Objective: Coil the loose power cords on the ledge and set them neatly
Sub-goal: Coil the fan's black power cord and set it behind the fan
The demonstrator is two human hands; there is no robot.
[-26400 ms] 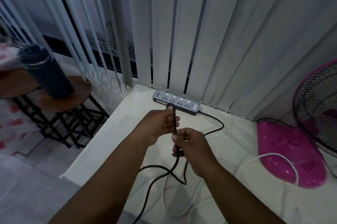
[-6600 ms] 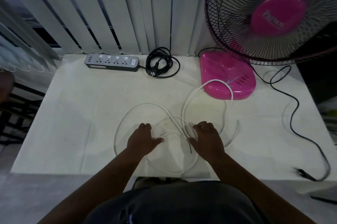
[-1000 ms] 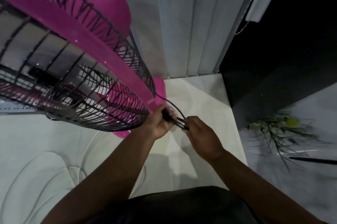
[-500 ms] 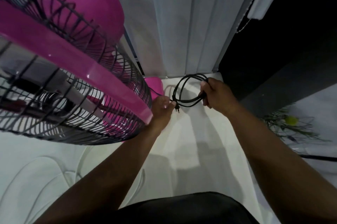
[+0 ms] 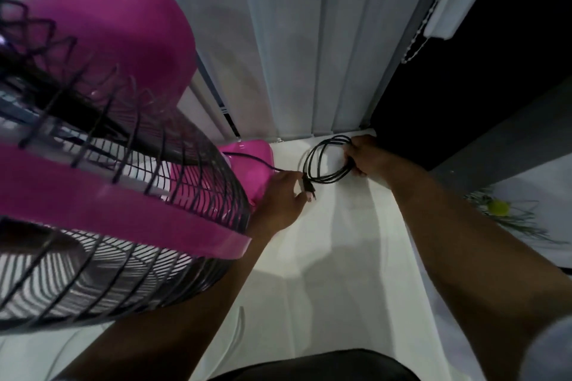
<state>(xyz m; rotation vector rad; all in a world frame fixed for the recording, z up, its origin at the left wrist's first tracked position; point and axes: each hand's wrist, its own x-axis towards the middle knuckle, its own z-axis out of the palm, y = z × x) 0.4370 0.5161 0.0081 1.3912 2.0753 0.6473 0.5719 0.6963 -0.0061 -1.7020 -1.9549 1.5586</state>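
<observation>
Head view: black fan cord (image 5: 325, 160) coiled, not yet laid on the ledge (image 5: 340, 241).
Right hand (image 5: 366, 159) gripped the loops beside the pink fan base (image 5: 247, 157); left hand (image 5: 278, 201) pinched the plug end (image 5: 309, 190). A white cord (image 5: 238, 331) near the fan seemed loose, so more work was probably left.

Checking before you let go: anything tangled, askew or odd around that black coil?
Nothing stands out. The black coil looks round and even, held by the right hand near the ledge's back corner. The left hand is at the plug, which pokes out loose beside the fan base.
</observation>
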